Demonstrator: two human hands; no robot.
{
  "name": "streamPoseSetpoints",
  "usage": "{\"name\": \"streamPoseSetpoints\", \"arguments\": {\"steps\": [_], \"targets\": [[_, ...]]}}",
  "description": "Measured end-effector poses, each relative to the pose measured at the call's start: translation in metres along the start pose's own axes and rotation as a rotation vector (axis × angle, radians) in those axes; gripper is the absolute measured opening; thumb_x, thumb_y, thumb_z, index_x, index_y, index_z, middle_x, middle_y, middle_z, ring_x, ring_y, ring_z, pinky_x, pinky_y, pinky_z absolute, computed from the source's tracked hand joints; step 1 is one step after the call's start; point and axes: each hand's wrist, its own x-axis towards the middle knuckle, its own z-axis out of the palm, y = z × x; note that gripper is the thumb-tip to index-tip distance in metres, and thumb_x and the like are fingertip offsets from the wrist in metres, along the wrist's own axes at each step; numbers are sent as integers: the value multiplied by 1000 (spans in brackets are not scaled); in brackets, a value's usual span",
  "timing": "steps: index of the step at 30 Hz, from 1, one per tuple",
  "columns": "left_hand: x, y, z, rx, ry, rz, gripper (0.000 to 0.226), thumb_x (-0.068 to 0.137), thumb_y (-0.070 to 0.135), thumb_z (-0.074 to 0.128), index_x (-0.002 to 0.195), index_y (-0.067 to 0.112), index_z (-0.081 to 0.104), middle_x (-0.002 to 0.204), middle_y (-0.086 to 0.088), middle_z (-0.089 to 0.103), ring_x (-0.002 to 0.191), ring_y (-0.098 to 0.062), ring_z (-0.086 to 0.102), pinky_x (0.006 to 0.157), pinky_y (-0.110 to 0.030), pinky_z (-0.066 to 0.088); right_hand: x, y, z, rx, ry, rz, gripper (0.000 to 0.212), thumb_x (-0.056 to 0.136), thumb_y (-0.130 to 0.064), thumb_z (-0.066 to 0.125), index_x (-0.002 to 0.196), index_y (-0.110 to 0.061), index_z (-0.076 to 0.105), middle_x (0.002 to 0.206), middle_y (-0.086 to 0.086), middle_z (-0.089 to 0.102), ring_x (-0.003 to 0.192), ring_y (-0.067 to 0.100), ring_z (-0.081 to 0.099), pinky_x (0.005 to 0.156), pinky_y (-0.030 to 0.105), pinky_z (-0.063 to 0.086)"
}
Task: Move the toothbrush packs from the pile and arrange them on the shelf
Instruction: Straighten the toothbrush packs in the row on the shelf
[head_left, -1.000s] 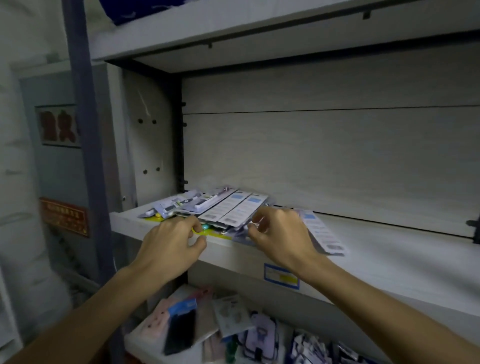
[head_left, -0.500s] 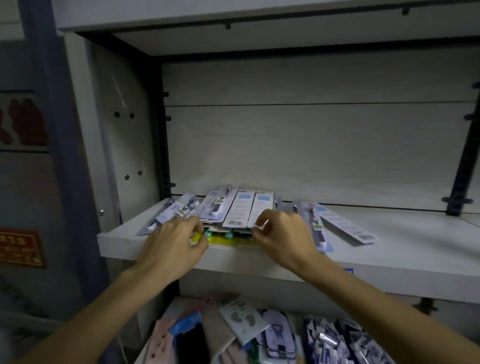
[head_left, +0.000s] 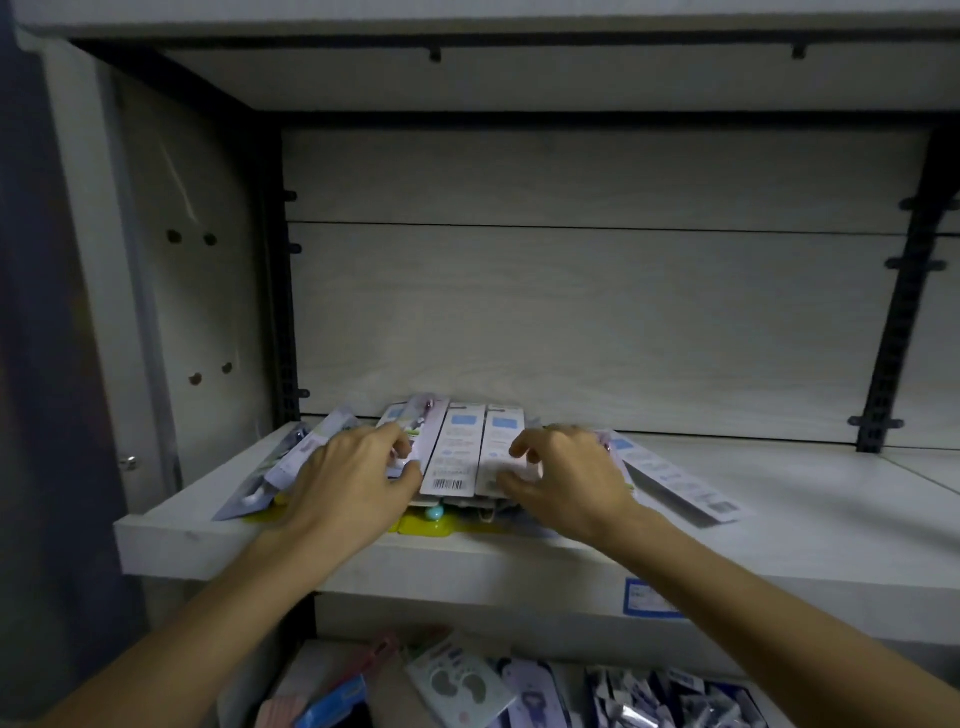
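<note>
A pile of toothbrush packs (head_left: 457, 452) lies on the left part of the white shelf (head_left: 779, 525), white and lilac cards fanned side by side over yellow-green packs (head_left: 426, 527) at the shelf's front edge. My left hand (head_left: 353, 483) rests on the pile's left side, fingers curled round a pack by its lower end. My right hand (head_left: 566, 478) sits on the pile's right side with fingers bent over a white pack. One more pack (head_left: 675, 483) lies slanted to the right of my right hand.
A back panel (head_left: 571, 322) closes the shelf behind, with black brackets (head_left: 904, 332) at the right. The lower shelf holds several other packaged goods (head_left: 467, 686). A blue price label (head_left: 649, 597) is stuck on the shelf's front edge.
The view has swung right and closer to the shelf. Both hands have slid a little further onto the pile, and the packs in the middle lie more squarely side by side.
</note>
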Motion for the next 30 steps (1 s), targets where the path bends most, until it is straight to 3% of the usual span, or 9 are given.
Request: {"name": "streamPoseSetpoints", "arguments": {"steps": [3, 5, 12, 16, 20, 23, 26, 28, 30], "targets": [[9, 0, 5, 22, -9, -16, 15, 84, 35, 59, 94, 24, 64, 95, 3, 62, 86, -16, 59, 73, -34, 51, 9, -1, 4, -79, -132, -36, 62, 80, -66, 56, 127, -26, 56, 129, 3, 57, 116, 24, 50, 95, 37, 44], [15, 1, 7, 37, -17, -25, 16, 85, 35, 58, 96, 24, 63, 97, 4, 63, 90, -17, 59, 75, -34, 50, 15, -1, 7, -75, -194, -40, 70, 76, -71, 56, 129, -25, 53, 126, 3, 58, 111, 22, 53, 94, 38, 45], [32, 3, 18, 71, -36, -59, 24, 87, 39, 57, 106, 25, 61, 107, 2, 65, 100, -20, 59, 80, -33, 49, 22, 12, 6, -184, -144, -163, 73, 72, -80, 49, 123, -29, 57, 109, -4, 66, 101, 19, 58, 91, 37, 37], [33, 3, 24, 163, -74, -108, 28, 87, 45, 54, 102, 23, 61, 107, -1, 63, 98, -22, 58, 77, -32, 48, 19, 11, 4, -193, -61, -245, 59, 82, -71, 43, 115, -25, 60, 98, 2, 67, 94, 23, 59, 92, 36, 37], [32, -2, 28, 168, -88, -143, 30, 87, 45, 54, 105, 22, 59, 110, -3, 61, 99, -25, 58, 76, -33, 48, 12, 7, 2, -184, 82, -309, 56, 85, -54, 22, 116, -20, 54, 90, 9, 66, 85, 32, 59, 87, 36, 41], [38, -4, 29, 220, -127, -170, 34, 88, 45, 50, 109, 19, 57, 112, -6, 61, 100, -28, 59, 78, -34, 49, 13, 12, 0, -84, 106, -180, 34, 91, -33, 41, 120, -19, 50, 91, 12, 67, 83, 36, 60, 73, 36, 44], [42, -3, 29, 242, -170, -169, 27, 87, 44, 51, 94, 18, 56, 104, -7, 61, 93, -28, 59, 75, -34, 51, 16, 20, 2, 83, 85, 12, 25, 86, -31, 49, 91, -14, 66, 77, 11, 69, 73, 30, 64, 63, 36, 49], [44, -2, 30, 235, -169, -156, 22, 86, 41, 52, 88, 19, 52, 98, -7, 61, 91, -27, 59, 73, -33, 51, 21, 26, 5, 188, 41, 124, 33, 85, -35, 54, 71, -8, 68, 65, 8, 67, 60, 20, 60, 60, 35, 50], [45, 0, 28, 198, -165, -152, 19, 86, 39, 53, 85, 20, 49, 92, -6, 60, 90, -27, 58, 71, -33, 51, 26, 32, 8, 240, 0, 195, 34, 84, -40, 61, 68, -11, 69, 64, 4, 68, 58, 16, 59, 61, 34, 51]]}}
